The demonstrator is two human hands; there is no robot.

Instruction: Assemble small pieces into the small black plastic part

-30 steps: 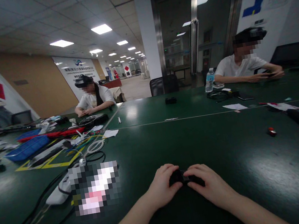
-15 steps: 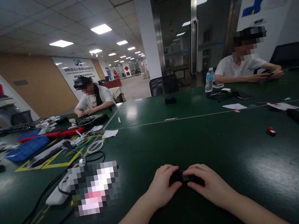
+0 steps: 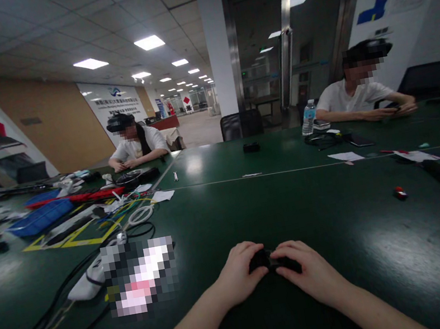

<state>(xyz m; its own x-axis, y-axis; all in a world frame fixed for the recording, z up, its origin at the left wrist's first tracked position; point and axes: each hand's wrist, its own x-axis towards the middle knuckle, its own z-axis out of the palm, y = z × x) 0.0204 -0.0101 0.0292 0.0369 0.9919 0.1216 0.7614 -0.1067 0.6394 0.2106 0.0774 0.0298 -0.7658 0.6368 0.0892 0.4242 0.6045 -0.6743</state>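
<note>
Both of my hands rest low over the green table, curled round one small black object (image 3: 269,261). My left hand (image 3: 241,274) is closed on its left end, fingers above and thumb at the near side. From the other side my right hand (image 3: 306,269) grips the right end in the same way. Only the middle of the object shows between my fingertips, so its exact kind is hidden.
To the left lie a white power strip (image 3: 89,281) with black cables, a blurred-out lit screen (image 3: 146,279) and a blue tray (image 3: 40,219). A small red item (image 3: 400,193) is at right. A water bottle (image 3: 308,118) stands farther back. Two people sit across the table.
My hands and the black object stay in the same place. At the far left, a standing person has shifted very slightly to the right.
</note>
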